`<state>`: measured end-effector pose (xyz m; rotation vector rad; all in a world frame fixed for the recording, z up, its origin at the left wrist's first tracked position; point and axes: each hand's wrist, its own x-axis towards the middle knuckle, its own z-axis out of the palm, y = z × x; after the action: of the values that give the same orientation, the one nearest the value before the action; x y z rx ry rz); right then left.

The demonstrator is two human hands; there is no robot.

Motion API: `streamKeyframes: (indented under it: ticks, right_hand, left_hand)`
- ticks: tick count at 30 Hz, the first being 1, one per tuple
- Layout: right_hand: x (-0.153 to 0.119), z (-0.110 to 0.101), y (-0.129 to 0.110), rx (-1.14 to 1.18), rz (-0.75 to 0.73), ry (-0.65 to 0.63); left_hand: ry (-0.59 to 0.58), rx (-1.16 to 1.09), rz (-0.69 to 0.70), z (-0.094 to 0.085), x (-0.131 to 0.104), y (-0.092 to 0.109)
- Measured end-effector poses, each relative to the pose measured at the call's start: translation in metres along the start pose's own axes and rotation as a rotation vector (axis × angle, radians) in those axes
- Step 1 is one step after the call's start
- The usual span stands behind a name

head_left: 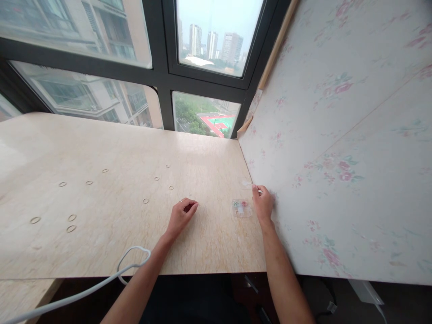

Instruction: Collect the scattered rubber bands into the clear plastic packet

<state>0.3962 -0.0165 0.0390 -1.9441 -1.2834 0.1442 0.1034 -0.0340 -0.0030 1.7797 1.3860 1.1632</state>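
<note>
My left hand (182, 217) hovers at or just above the counter, its thumb and fingers drawn together. Whether a small thing sits between them I cannot make out. Over by the wall, my right hand (263, 202) pinches a slim white piece (259, 191). A clear, whitish flat piece (247, 183) lies at its fingertips; whether the two are joined is unclear. Just left of that hand rests a small clear plastic box (241, 212), with little green, white and pink items inside. Several thin rings (146, 201) are spread over the counter to the left.
The pale marble-patterned counter (209, 243) runs to dark-framed windows (202, 81) at the back. A floral-papered wall (337, 180) bounds the right side. One white cable (84, 290) loops over the front edge near my left forearm.
</note>
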Motion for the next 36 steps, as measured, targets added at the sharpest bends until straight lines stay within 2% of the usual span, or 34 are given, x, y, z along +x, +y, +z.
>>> streamKeyframes:
  ticks: [12, 19, 29, 36]
  right_hand:
    - [-0.007, -0.02, -0.014, -0.099, -0.051, -0.055]
    - [-0.009, -0.022, -0.014, -0.132, -0.026, -0.019]
    - [-0.015, -0.027, -0.012, -0.09, -0.019, -0.045]
    - [-0.034, -0.029, 0.011, -0.243, 0.018, -0.241]
  left_hand:
    - [0.012, -0.05, -0.006, -0.003, -0.001, 0.0]
    - [0.016, -0.059, -0.001, -0.005, -0.002, 0.001]
    - [0.013, -0.042, 0.005, -0.005, -0.002, 0.0]
    - [0.007, -0.041, 0.004, -0.004, -0.002, 0.0]
